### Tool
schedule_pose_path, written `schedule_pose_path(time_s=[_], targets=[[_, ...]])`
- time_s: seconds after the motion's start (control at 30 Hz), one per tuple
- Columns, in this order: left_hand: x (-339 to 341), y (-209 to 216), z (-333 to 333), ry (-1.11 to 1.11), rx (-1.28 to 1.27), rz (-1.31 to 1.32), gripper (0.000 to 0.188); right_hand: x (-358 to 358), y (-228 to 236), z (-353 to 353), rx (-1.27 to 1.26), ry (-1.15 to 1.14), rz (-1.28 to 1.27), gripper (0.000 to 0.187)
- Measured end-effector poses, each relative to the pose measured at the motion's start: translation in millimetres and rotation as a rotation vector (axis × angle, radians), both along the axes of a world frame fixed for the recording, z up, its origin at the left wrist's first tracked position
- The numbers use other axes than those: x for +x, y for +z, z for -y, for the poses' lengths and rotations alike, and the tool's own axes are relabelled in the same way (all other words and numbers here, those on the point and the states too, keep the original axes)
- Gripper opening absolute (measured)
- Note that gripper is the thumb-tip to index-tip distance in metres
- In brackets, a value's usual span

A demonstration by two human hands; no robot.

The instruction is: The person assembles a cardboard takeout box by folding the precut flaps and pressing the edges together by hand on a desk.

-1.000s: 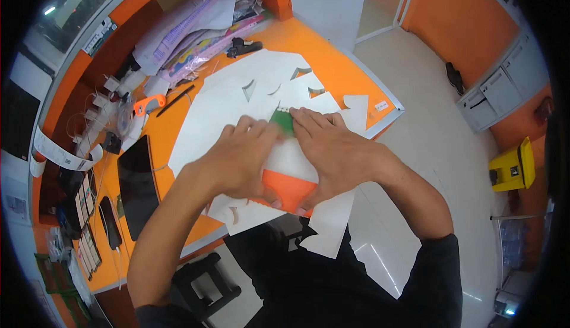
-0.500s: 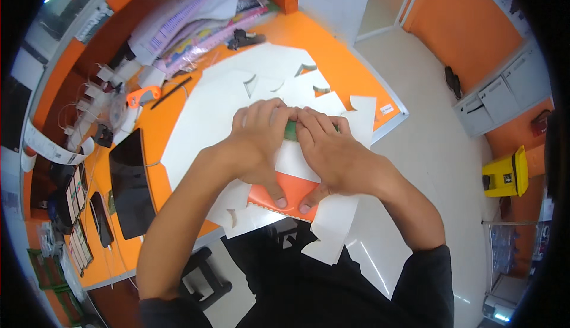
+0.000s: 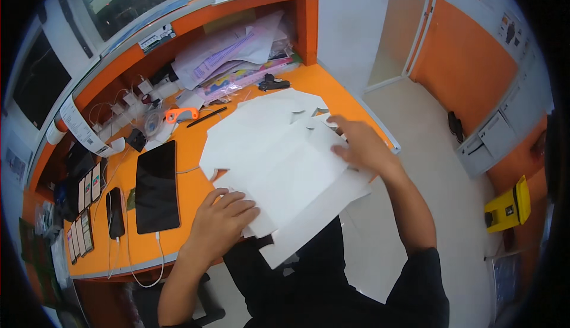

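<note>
A large white cardboard sheet with curved notches cut along its edges lies over the front of the orange desk, and its near corner hangs past the desk edge. My left hand holds the sheet's near-left edge, its fingers laid over the top and its thumb out of sight. At the right edge, by the notches, my right hand grips the sheet, with its thumb on the top face and its fingers bent around the far side. The white layers overlap near the right hand, and what lies beneath them is hidden.
To the left on the desk lie a black tablet on a white cable, a black phone, several more phones, a black pen and an orange tool. Plastic-wrapped packs fill the shelf behind.
The orange and green surfaces under my hands are now out of sight, with white cardboard there instead. My hands have moved apart, left to the near-left edge, right to the right edge. The view has shifted.
</note>
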State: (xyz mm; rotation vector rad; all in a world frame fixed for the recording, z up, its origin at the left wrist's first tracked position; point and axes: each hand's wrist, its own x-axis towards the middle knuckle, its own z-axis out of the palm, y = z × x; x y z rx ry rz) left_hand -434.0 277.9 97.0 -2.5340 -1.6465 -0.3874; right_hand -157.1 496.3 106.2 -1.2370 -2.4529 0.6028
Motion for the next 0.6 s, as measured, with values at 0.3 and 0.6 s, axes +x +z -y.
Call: schedule_pose_path(time_s=[0.3, 0.6], targets=[[26.0, 24.0, 12.8, -0.037, -0.168, 0.072, 0.057, -73.8, 31.0, -25.6, 0.202, 0.483, 0.267, 0.066], [62.6, -8.1, -49.4, 0.233, -0.474, -0.009, 0.101, -231.0, 49.7, -82.2, 0.069, 0.705, 0.614, 0.074]])
